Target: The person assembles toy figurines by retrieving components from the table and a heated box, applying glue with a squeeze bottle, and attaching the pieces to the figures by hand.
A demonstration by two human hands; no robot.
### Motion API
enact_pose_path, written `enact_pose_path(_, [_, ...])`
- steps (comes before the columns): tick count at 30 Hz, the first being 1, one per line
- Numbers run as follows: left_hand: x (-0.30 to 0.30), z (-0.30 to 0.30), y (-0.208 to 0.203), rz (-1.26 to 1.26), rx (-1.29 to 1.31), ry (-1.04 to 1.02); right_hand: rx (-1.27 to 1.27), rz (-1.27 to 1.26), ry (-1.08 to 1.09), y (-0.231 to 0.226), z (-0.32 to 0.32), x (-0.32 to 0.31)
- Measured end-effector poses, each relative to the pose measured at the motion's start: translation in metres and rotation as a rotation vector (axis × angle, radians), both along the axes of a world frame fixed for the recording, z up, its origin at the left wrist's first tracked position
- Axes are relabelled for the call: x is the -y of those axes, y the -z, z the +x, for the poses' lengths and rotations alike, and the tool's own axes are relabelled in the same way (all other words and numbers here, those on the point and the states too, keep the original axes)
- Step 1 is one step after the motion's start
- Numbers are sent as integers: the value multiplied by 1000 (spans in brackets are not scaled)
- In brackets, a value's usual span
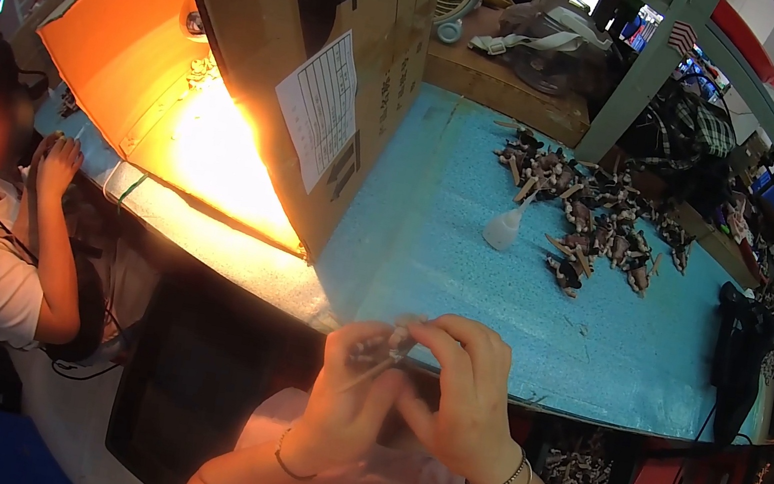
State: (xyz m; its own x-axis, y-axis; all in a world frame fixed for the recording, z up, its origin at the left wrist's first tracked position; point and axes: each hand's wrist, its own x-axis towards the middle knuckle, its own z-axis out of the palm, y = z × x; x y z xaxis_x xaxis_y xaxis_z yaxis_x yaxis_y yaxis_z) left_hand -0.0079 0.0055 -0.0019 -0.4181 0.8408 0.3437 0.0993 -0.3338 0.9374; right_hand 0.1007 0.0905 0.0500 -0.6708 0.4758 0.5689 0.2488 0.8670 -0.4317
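Head cam: left hand [343, 392] and right hand [470, 392] meet at the near edge of the blue table [417, 247], both sets of fingers closed in a pinch on one small piece [399, 337], which sits btwn them at abt 12 o'clock of the palms. Pale w/ darker bits, too blurry + covered to ID. IMO let the left cradle it, do the fine stuff w/ the right thumb + index, and go easy on pressure bc thin bits could snap. Around that, biggest first, clock from the hands: cardboard box [264, 60] at 11, open side blazing orange, so it blocks reach that way + the glare prob hurts seeing detail; pile of figures [610, 242] btwn 1 and 2; black object [743, 349] just shy of 3, can't tell what; white squeeze bottle [502, 230] at 1, near the pile, could get knocked reaching over there.
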Motion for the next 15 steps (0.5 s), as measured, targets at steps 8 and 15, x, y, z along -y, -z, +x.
enact_pose_path(8, [6, -1, -23, -65, -298, 32, -195, -354, -96, 23, 15, -9])
enact_pose_path(15, [-5, -11, -37, 28, -528, 83, -606, -1226, -466, 44, 30, 1])
